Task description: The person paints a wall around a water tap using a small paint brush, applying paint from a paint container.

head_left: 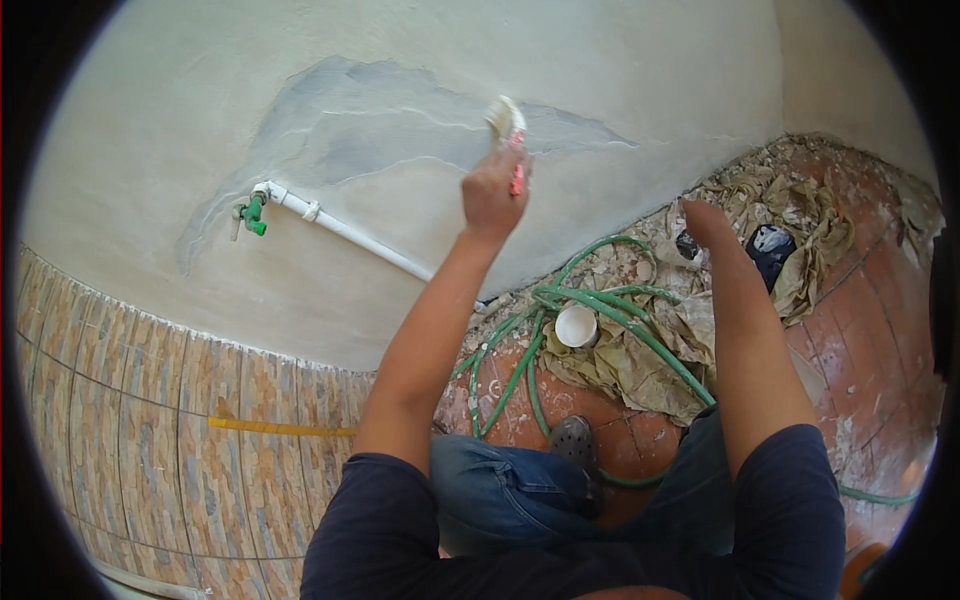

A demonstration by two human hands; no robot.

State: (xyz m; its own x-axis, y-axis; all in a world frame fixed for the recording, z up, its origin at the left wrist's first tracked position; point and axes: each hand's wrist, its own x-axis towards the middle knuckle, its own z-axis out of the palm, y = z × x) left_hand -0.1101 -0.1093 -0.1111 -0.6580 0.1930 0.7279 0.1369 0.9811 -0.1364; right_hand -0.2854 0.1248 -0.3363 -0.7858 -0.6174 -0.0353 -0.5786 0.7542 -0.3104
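Observation:
My left hand [493, 195] is raised against the pale plastered wall [640, 90] and grips a brush [506, 118] with whitish bristles and a red handle. The bristles touch the upper right part of a damp grey patch [390, 125] on the plaster. My right hand [704, 222] is stretched out low over the rubble at the foot of the wall. It is seen end-on, nothing shows in it, and its fingers are hidden.
A white pipe [345, 230] with a green tap [252, 213] runs slanting across the wall. A green hose [610, 300] coils on the red tiled floor around a white cup [576, 325], crumpled brown paper [640, 365] and a black bag [768, 246]. A yellow strip [280, 428] lies on the stone-patterned tiles [140, 420].

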